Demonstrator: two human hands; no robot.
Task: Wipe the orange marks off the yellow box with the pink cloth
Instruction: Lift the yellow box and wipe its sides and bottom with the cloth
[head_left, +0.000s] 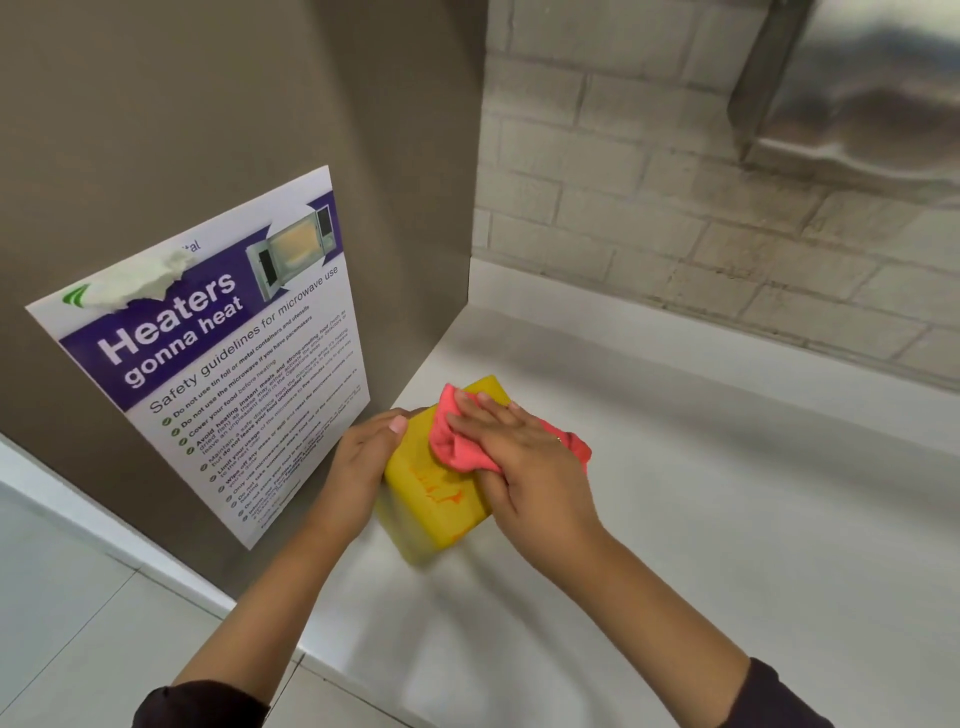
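Observation:
A yellow box (436, 512) lies on a white counter (727, 519) near its left end. Orange marks (439, 488) streak the near part of the box's top face. My left hand (363, 462) grips the box's left side and steadies it. My right hand (524, 457) lies flat on a crumpled pink cloth (454, 441) and presses it onto the middle of the box top, just beyond the marks. Part of the cloth sticks out to the right of my hand. The far corner of the box shows behind the cloth.
A brown side panel (208, 130) stands left of the counter, with a microwave safety poster (218, 358) stuck on it. A pale brick wall (649, 208) runs behind. A steel appliance (857, 88) hangs at upper right. Tiled floor (62, 613) lies at lower left.

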